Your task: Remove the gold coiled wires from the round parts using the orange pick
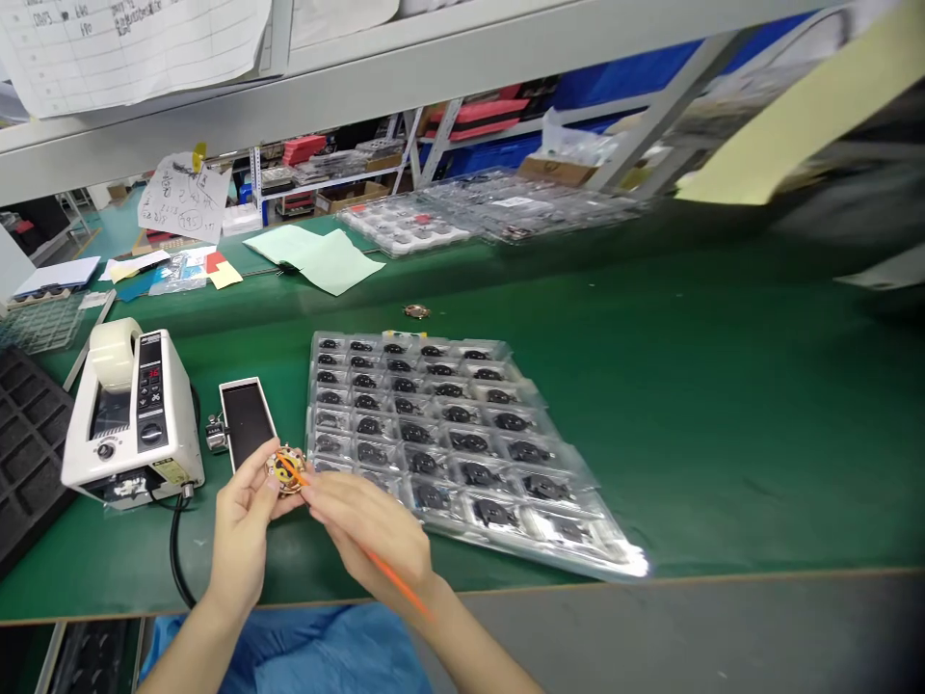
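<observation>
My left hand pinches a round watch piece between thumb and fingers; it has a metallic rim and a yellow and dark face. In my right hand is a thin orange stick, gripped like a pen, its tip touching or just over the watch face. Behind the hands lies a shallow white box with a dark lining, and a small metal counter-like device sits at its left. To the right, a clear plastic tray holds rows of dark round parts in its compartments.
A white tape dispenser with a cable stands at left, beside a black compartment tray. A small round metal part lies beyond the clear tray. Green paper and more plastic trays are at the back. A shelf beam crosses above.
</observation>
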Tool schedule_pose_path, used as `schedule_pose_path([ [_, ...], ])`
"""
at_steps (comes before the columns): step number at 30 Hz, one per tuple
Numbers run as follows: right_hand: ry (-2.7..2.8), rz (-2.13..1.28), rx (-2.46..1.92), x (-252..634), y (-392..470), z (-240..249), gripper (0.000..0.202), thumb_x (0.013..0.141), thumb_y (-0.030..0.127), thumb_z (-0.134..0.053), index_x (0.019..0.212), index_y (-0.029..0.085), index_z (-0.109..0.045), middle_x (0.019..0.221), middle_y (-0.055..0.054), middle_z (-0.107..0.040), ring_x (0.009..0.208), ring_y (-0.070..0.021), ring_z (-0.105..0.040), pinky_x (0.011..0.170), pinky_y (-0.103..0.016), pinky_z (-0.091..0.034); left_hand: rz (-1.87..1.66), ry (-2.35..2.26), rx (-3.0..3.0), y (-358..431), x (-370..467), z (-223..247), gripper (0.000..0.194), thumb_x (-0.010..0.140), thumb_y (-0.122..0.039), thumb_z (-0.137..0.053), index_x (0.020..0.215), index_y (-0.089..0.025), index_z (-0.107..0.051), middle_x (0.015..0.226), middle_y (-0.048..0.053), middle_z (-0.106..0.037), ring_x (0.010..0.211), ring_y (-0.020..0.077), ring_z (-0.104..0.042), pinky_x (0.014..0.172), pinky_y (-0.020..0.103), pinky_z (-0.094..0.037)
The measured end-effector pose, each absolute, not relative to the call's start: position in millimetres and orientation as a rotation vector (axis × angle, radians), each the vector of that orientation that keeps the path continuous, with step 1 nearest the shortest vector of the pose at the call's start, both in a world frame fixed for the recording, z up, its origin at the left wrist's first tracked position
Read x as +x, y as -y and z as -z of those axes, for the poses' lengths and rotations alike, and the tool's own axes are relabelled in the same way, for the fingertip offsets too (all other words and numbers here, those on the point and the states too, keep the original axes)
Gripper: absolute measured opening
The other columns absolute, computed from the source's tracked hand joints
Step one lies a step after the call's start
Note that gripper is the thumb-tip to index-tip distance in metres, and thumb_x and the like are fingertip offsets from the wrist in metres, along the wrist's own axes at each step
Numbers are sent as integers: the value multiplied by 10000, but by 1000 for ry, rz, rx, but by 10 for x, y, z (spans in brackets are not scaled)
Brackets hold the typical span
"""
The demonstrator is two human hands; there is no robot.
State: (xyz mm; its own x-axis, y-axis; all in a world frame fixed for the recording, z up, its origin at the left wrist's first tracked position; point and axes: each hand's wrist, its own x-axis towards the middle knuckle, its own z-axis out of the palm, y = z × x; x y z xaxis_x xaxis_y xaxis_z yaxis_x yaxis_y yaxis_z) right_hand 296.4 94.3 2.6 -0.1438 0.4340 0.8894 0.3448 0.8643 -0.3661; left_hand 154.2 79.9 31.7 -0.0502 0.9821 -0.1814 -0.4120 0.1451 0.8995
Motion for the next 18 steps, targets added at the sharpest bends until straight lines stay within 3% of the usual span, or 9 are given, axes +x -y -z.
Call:
schedule_pose_path([
  [5, 1861, 15, -590, 3065, -936, 50, 298, 887, 21, -543, 1133, 135, -667, 941, -137, -770, 940, -216, -727, 778, -338, -626, -1255, -980, 660, -864, 1544, -247, 471, 691, -356, -829, 1108, -168, -719, 1024, 108, -776, 969, 244, -729, 802, 316, -602],
  [12, 1405, -289, -871, 3368, -695, -103, 280, 909, 88, -546, 1051, 260, -715, 893, -41, -754, 829, -183, -713, 724, -317, -600, -1186, -896, 677, -925, 1620, -200, 317, 709, -243, -819, 984, -161, -684, 956, 71, -772, 857, 205, -753, 722, 255, -585],
  [18, 1273, -302, -972, 3475, -614, -108, 220, 919, 150, -564, 991, 266, -737, 831, -37, -758, 779, -206, -709, 690, -341, -584, -1202, -919, 854, -912, 1707, -269, 328, 657, -257, -849, 898, -155, -651, 821, 46, -742, 683, 177, -733, 518, 195, -527],
])
